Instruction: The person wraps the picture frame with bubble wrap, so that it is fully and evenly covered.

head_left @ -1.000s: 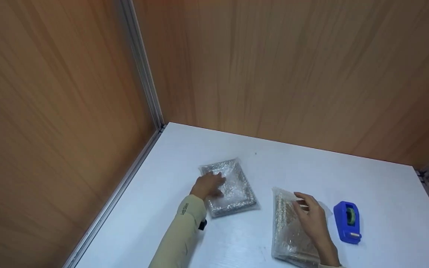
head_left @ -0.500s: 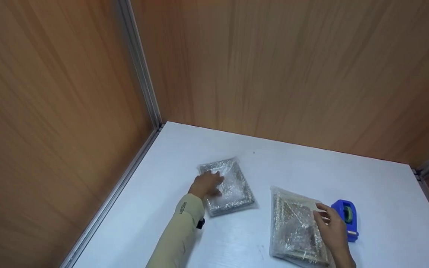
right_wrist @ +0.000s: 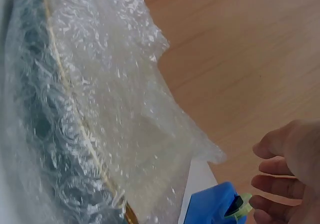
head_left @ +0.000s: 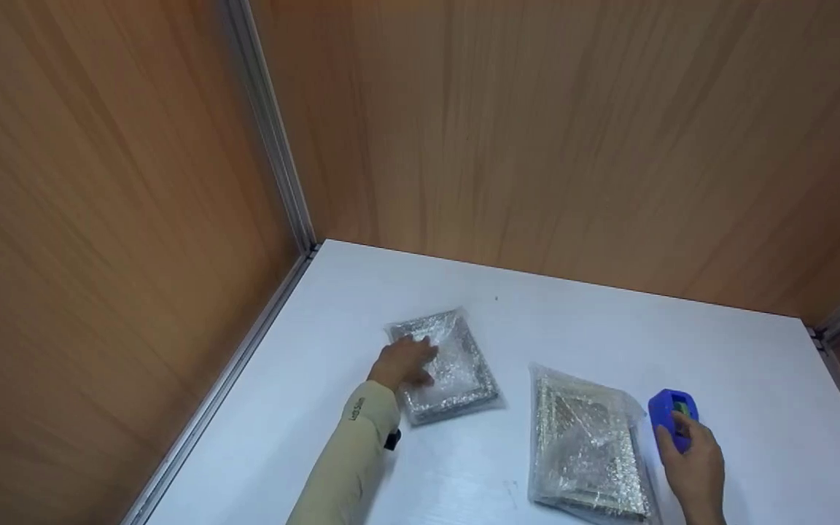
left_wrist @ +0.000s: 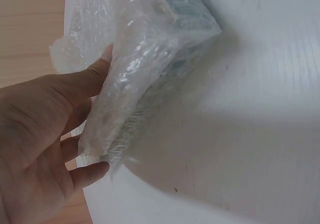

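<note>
Under my left hand [head_left: 403,362] lies a silver-edged picture frame in bubble wrap [head_left: 464,368]; the fingers are spread over its left part. From the left wrist, the thumb and fingers of the left hand [left_wrist: 50,129] touch the edge of the bubble wrap [left_wrist: 135,58]. My right hand [head_left: 693,459] is over a blue tape dispenser [head_left: 662,408], partly hiding it, thumb to one side and fingers at the tape roll. In the right wrist view the loosely bent fingers [right_wrist: 275,185] are right beside the dispenser [right_wrist: 210,204].
A second bubble-wrapped frame [head_left: 588,445], gold-edged, lies between the hands, left of the dispenser. Everything rests on a white table [head_left: 362,284]. Wood-grain panels [head_left: 537,146] rise at the back and left, joined by a metal corner post [head_left: 274,131].
My right hand has moved right, from above the gold-edged frame to the tape dispenser, leaving that frame in full view. The left hand has stayed on the silver-edged one.
</note>
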### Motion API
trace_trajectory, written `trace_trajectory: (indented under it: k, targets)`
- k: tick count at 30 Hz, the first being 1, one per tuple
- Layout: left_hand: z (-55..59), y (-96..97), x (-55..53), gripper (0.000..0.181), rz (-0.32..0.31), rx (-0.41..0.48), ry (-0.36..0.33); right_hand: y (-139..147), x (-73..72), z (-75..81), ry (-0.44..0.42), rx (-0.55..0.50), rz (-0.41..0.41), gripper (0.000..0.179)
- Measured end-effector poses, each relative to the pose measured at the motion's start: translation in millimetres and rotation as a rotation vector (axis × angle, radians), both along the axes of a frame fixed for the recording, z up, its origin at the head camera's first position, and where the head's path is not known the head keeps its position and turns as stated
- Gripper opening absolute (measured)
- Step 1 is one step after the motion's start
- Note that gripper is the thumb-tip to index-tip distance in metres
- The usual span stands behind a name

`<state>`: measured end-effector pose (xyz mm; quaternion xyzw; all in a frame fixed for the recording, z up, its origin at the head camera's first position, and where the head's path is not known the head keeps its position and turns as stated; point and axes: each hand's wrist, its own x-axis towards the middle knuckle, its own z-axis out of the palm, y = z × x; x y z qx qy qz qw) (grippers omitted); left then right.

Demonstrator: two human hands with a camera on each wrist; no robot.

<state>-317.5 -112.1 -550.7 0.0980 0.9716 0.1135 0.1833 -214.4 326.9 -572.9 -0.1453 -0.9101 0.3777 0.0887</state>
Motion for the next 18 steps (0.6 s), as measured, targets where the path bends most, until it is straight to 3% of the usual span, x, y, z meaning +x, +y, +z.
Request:
trace_trajectory:
  k: [9, 13, 18]
  targets:
    - [0.2, -2.5, 1.6, 0.063, 0.004, -0.002, 0.005, 20, -0.6, -14.2, -0.147, 0.05, -0.098, 0.059]
    - [-0.2, -2.3, 2.1, 0.063, 0.022, 0.005, 0.0, 25, -0.9, -20.9, -0.189, 0.055, -0.09, 0.062]
    - [-1.0, -2.6, 1.1, 0.064, 0.025, -0.004, 0.006, 29, -3.3, -24.6, -0.173, 0.045, -0.067, 0.059]
